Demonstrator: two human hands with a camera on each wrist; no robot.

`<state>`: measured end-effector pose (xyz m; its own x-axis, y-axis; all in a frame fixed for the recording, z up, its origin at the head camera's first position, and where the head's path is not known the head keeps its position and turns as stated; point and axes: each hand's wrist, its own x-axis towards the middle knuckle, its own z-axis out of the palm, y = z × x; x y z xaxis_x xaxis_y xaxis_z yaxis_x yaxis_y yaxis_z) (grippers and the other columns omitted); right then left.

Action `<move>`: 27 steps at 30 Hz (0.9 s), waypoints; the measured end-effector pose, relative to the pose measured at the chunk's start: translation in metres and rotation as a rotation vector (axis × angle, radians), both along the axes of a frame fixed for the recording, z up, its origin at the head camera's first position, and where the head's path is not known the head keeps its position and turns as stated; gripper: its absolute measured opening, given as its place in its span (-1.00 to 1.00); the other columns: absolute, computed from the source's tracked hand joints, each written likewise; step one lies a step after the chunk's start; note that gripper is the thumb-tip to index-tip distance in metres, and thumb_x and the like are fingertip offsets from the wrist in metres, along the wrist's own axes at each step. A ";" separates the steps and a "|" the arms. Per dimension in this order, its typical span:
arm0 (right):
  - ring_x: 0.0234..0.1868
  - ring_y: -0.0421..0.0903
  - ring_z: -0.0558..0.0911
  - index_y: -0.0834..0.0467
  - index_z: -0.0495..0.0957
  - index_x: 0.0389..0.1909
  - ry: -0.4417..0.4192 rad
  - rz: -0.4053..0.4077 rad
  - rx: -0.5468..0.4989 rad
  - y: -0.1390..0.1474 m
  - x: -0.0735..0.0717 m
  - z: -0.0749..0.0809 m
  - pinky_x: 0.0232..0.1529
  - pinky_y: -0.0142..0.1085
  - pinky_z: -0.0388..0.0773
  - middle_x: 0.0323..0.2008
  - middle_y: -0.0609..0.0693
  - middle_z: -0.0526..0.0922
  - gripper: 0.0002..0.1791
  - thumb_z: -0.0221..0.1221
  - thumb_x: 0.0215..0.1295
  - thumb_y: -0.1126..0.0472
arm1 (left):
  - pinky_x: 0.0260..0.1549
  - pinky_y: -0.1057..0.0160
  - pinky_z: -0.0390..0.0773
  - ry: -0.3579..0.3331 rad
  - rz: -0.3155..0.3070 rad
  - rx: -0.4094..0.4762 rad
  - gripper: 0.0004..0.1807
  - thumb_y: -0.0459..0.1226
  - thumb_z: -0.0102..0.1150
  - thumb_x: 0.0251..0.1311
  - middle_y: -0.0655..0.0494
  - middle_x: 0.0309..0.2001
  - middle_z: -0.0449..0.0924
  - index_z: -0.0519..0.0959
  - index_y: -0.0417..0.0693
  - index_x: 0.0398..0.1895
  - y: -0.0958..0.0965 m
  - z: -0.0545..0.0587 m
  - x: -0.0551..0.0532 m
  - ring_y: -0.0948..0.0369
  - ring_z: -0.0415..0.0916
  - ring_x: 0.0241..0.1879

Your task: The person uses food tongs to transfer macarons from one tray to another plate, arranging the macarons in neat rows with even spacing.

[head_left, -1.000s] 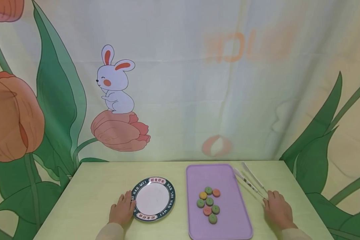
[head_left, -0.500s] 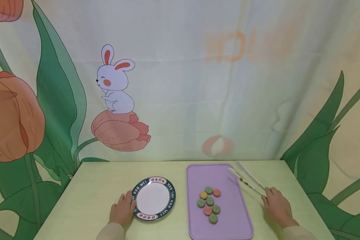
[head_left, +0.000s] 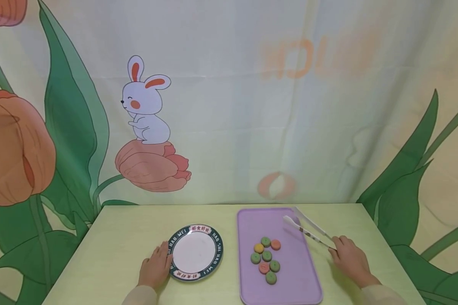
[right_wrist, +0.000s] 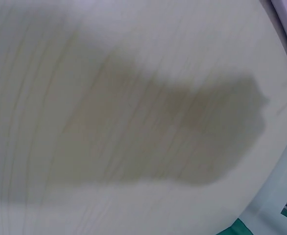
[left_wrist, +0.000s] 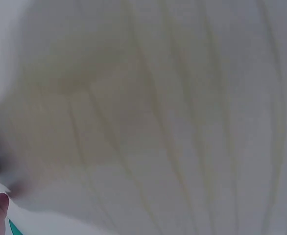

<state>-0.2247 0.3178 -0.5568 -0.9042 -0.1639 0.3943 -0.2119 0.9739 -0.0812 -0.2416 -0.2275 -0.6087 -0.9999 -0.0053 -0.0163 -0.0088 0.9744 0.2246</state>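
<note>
My right hand (head_left: 350, 259) holds a pair of tongs (head_left: 310, 232) by the near end. The tongs have spread arms with white tips, and one arm carries dark brown marks. Their tips hang over the far right part of a purple tray (head_left: 248, 224), apart from the small round pieces on it. Those pieces are green (head_left: 266, 256), pink (head_left: 264, 267) and yellow (head_left: 258, 248), like buttons or little cookies. My left hand (head_left: 154, 266) rests against the left rim of a white plate (head_left: 194, 253) with a dark green lettered border. In the left wrist view only a fingertip (left_wrist: 1, 203) shows.
The pale yellow table (head_left: 118, 237) carries the plate left of the tray. A curtain (head_left: 221, 106) printed with tulips and a rabbit hangs behind the table's far edge. Both wrist views show mostly the table surface with shadows.
My right hand has shifted slightly left and up. The tongs' tips have swung left, from beside the tray to over its far right part. The left hand and plate stay put.
</note>
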 end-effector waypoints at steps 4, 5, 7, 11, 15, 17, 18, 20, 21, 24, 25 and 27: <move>-0.44 -0.04 0.46 0.24 0.47 -0.27 0.006 0.014 0.002 -0.001 -0.001 0.000 -0.61 -0.25 0.38 -0.43 0.04 0.44 -0.71 0.23 -0.01 0.20 | 0.09 -0.19 0.22 0.043 -0.025 -0.017 -0.42 -0.08 -0.32 0.30 -0.12 0.31 0.09 0.06 -0.20 0.31 0.000 0.000 0.002 -0.12 0.11 0.25; -0.43 -0.04 0.47 0.25 0.47 -0.26 0.010 0.020 0.004 -0.001 -0.001 0.000 -0.60 -0.25 0.38 -0.43 0.04 0.44 -0.70 0.23 -0.02 0.20 | 0.09 -0.19 0.22 0.050 -0.029 -0.021 -0.42 -0.08 -0.32 0.30 -0.12 0.31 0.09 0.07 -0.19 0.31 0.000 0.001 0.002 -0.12 0.11 0.25; -0.43 -0.04 0.47 0.25 0.48 -0.26 0.018 0.032 0.008 -0.002 -0.001 0.000 -0.61 -0.26 0.39 -0.43 0.04 0.45 -0.69 0.25 -0.03 0.19 | 0.08 -0.18 0.23 0.060 -0.030 -0.025 -0.43 -0.08 -0.31 0.30 -0.12 0.31 0.10 0.09 -0.19 0.30 0.001 0.001 0.002 -0.11 0.11 0.25; -0.44 -0.07 0.47 0.25 0.49 -0.25 0.006 0.046 0.020 -0.003 -0.002 0.000 -0.62 -0.29 0.37 -0.44 0.03 0.45 -0.67 0.26 -0.03 0.18 | 0.08 -0.17 0.24 0.056 -0.028 -0.043 -0.43 -0.08 -0.32 0.30 -0.10 0.31 0.12 0.11 -0.19 0.29 0.002 0.003 0.003 -0.10 0.12 0.25; -0.43 -0.11 0.45 0.21 0.50 -0.26 -0.021 0.052 0.027 -0.005 -0.003 0.001 -0.61 -0.32 0.36 -0.44 -0.01 0.45 -0.70 0.24 -0.01 0.16 | 0.07 -0.17 0.25 0.054 -0.036 -0.044 -0.44 -0.07 -0.32 0.30 -0.11 0.30 0.13 0.13 -0.19 0.28 0.002 0.005 0.003 -0.10 0.12 0.25; -0.44 -0.13 0.44 0.19 0.50 -0.27 -0.028 0.063 0.022 -0.006 -0.003 0.002 -0.62 -0.34 0.34 -0.44 -0.03 0.44 -0.72 0.24 -0.01 0.16 | 0.07 -0.17 0.25 0.059 -0.045 -0.039 -0.44 -0.07 -0.33 0.31 -0.11 0.30 0.12 0.14 -0.19 0.28 0.001 0.004 0.003 -0.11 0.12 0.25; -0.45 -0.14 0.43 0.18 0.50 -0.27 -0.030 0.068 0.020 -0.007 -0.003 0.003 -0.62 -0.35 0.33 -0.44 -0.05 0.44 -0.72 0.25 -0.01 0.16 | 0.06 -0.18 0.25 0.061 -0.050 -0.038 -0.44 -0.07 -0.32 0.30 -0.11 0.30 0.12 0.15 -0.19 0.28 0.001 0.004 0.003 -0.11 0.12 0.25; -0.47 -0.17 0.40 0.17 0.50 -0.28 -0.035 0.083 0.019 -0.008 -0.002 0.004 -0.64 -0.37 0.30 -0.46 -0.06 0.42 -0.73 0.25 -0.02 0.17 | 0.07 -0.18 0.24 0.061 -0.058 -0.039 -0.43 -0.06 -0.33 0.30 -0.10 0.31 0.11 0.14 -0.19 0.29 0.000 0.003 0.003 -0.10 0.11 0.26; -0.48 -0.18 0.38 0.17 0.50 -0.28 -0.036 0.090 0.019 -0.009 -0.002 0.005 -0.64 -0.38 0.29 -0.47 -0.07 0.42 -0.73 0.25 -0.02 0.17 | 0.07 -0.19 0.24 0.061 -0.062 -0.037 -0.43 -0.05 -0.33 0.30 -0.10 0.31 0.11 0.13 -0.18 0.29 -0.001 0.003 0.004 -0.10 0.11 0.26; -0.52 -0.23 0.32 0.16 0.50 -0.30 -0.045 0.108 0.031 -0.010 -0.001 0.007 -0.65 -0.41 0.24 -0.50 -0.11 0.38 -0.74 0.25 -0.03 0.16 | 0.08 -0.21 0.21 0.054 -0.067 -0.033 -0.40 -0.02 -0.34 0.30 -0.10 0.32 0.09 0.11 -0.19 0.30 -0.001 0.002 0.004 -0.09 0.09 0.27; -0.53 -0.24 0.30 0.16 0.50 -0.31 -0.050 0.113 0.037 -0.011 -0.001 0.007 -0.66 -0.42 0.22 -0.51 -0.12 0.37 -0.75 0.25 -0.03 0.16 | 0.09 -0.21 0.20 0.053 -0.068 -0.033 -0.39 -0.01 -0.34 0.30 -0.09 0.32 0.08 0.10 -0.19 0.30 -0.002 0.002 0.005 -0.09 0.09 0.27; -0.55 -0.26 0.27 0.15 0.50 -0.33 -0.057 0.123 0.046 -0.012 -0.001 0.008 -0.66 -0.44 0.20 -0.53 -0.14 0.35 -0.77 0.25 -0.03 0.16 | 0.08 -0.21 0.20 0.053 -0.070 -0.036 -0.39 -0.01 -0.35 0.30 -0.10 0.33 0.08 0.09 -0.19 0.30 -0.002 0.001 0.005 -0.09 0.09 0.27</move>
